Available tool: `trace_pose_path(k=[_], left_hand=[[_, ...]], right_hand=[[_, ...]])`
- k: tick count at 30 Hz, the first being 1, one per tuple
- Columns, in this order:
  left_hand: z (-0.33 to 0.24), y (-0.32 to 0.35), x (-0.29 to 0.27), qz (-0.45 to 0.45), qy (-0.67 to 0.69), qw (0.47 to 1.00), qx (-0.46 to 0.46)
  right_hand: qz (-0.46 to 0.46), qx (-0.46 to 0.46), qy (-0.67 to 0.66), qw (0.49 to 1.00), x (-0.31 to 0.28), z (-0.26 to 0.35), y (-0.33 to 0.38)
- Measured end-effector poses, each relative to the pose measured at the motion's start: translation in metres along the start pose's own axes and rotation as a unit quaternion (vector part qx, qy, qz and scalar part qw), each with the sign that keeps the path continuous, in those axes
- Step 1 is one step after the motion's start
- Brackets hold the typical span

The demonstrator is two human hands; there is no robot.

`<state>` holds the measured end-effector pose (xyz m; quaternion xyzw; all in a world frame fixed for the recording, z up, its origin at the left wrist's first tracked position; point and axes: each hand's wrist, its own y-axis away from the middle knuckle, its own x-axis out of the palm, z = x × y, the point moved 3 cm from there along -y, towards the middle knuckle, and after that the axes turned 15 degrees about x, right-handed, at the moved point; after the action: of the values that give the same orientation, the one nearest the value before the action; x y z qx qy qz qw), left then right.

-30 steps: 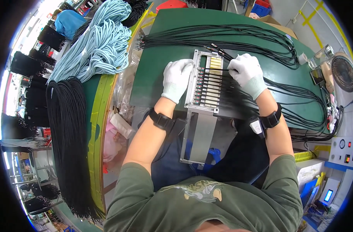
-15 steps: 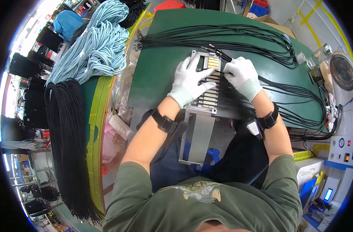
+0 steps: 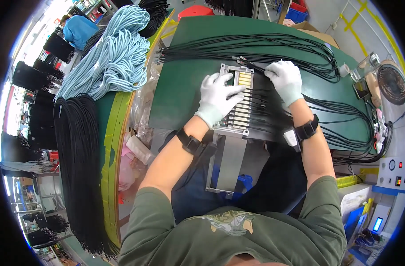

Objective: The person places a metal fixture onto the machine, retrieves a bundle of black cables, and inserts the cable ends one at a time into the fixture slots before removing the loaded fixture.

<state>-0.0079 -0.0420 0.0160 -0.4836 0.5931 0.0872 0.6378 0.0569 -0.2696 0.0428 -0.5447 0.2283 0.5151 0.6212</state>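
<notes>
A metal fixture (image 3: 249, 71) with a row of pale bar-like slots lies on the table before me, black cables (image 3: 260, 98) running out of its right side. My left hand (image 3: 219, 95), in a white glove, rests on the fixture's left side with fingers spread; thumb and forefinger reach over the slots. What lies beneath the palm is hidden. To the right and slightly farther off, my gloved right hand (image 3: 285, 80) is closed, its fingertips at a black cable by the loose cable ends (image 3: 243, 61) beyond the fixture's far right corner. How many cables it grips cannot be made out.
Long black cables (image 3: 295, 39) stretch across the back of the green table (image 3: 184, 93). Coiled cables (image 3: 344, 108) lie at right, near a small fan (image 3: 392, 82). On the left bench are light-blue cables (image 3: 109, 57) and a black bundle (image 3: 78, 155). Another person (image 3: 79, 31) works far left.
My right hand has moved away from the fixture's slots, farther off and slightly right, toward the loose cable ends. My left hand stays on the fixture, its thumb and forefinger shifted slightly.
</notes>
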Motion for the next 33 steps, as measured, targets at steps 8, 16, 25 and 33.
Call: trace_pose_path(k=[8, 16, 25, 33], left_hand=[[0.032, 0.010, -0.006, -0.223, 0.224, 0.937, -0.147], [0.039, 0.011, -0.005, -0.169, 0.188, 0.952, -0.172], [0.036, 0.011, -0.003, -0.176, 0.142, 0.960, -0.162], [0.018, 0.005, 0.005, -0.098, 0.103, 0.986, -0.087]], right_hand=[[0.158, 0.019, -0.229, 0.960, -0.013, 0.024, 0.016], [0.115, -0.050, -0.077, 0.989, -0.016, 0.027, 0.013], [0.074, -0.046, 0.016, 0.996, -0.012, 0.026, 0.015], [0.102, -0.067, 0.028, 0.992, -0.009, 0.036, 0.022]])
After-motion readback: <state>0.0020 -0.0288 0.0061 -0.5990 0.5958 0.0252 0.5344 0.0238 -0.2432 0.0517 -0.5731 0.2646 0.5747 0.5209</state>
